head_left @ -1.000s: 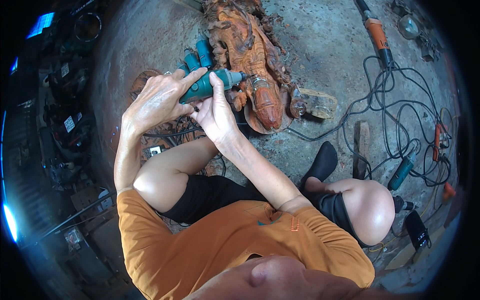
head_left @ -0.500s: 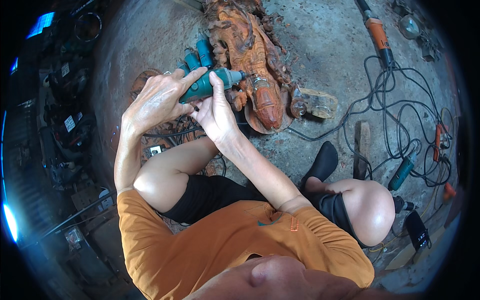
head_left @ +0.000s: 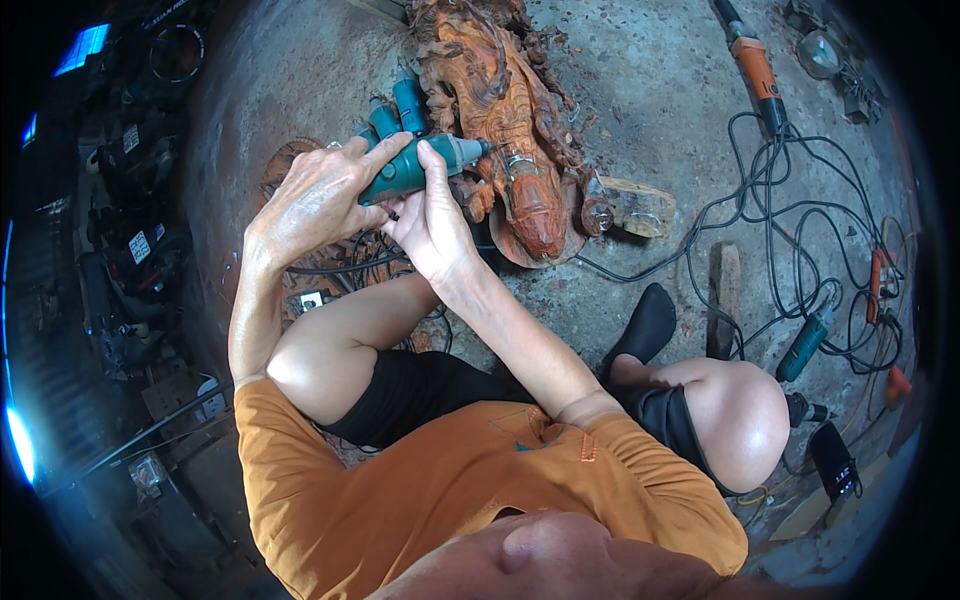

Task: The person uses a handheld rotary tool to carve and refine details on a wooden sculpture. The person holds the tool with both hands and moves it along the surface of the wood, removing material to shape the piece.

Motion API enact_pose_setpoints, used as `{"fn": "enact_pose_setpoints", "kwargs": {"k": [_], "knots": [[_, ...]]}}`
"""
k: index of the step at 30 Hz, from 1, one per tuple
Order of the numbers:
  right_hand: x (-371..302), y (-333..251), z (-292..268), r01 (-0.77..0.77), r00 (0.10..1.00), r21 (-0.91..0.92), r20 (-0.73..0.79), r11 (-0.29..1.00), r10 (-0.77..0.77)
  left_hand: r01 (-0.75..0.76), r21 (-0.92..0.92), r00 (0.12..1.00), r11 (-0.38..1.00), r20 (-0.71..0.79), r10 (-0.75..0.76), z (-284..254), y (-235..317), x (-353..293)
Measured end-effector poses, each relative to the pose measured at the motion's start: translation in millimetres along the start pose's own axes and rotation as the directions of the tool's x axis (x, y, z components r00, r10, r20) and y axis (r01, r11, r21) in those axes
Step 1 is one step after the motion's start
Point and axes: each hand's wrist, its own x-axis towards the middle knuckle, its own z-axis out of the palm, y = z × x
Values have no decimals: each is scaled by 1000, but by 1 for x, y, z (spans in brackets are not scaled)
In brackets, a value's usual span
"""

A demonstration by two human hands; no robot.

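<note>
Both my hands grip a green die grinder (head_left: 398,178), held slantwise with its grey nose toward the right. My left hand (head_left: 315,192) wraps its rear from the left, index finger laid along the top. My right hand (head_left: 433,222) closes round its front part from below, thumb pressed up over the body. The nose points at a reddish-brown wood carving (head_left: 497,100) of knotty, rippled shape, with a rounded end (head_left: 537,215) toward me. Whether the bit touches the wood I cannot tell.
More green grinders (head_left: 408,102) stand just beyond my left hand. Wooden blocks (head_left: 640,208) lie right of the carving. Farther right are an orange power tool (head_left: 757,78), another green grinder (head_left: 804,347) and tangled black cables (head_left: 775,190). A phone-like black object (head_left: 835,460) lies by my right knee.
The grinder's nose has shifted very slightly up and left. Both hands keep their grip, and the carving stays almost where it was.
</note>
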Motion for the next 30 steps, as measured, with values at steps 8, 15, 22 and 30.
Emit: {"fn": "enact_pose_setpoints", "kwargs": {"k": [8,15,22,30], "knots": [[-3,2,7,26,998,2,-57,1000,-26,0,-2,1000,1000,7,0,-2,1,0],[-7,3,11,17,998,19,-59,1000,-16,2,4,1000,1000,17,-2,-2,2,-2],[-7,-4,11,36,999,-4,-27,999,-36,-5,10,1000,1000,11,5,-9,7,1],[-5,-9,11,64,998,-14,-26,998,-64,3,24,1000,1000,30,-4,-9,12,7]]}}
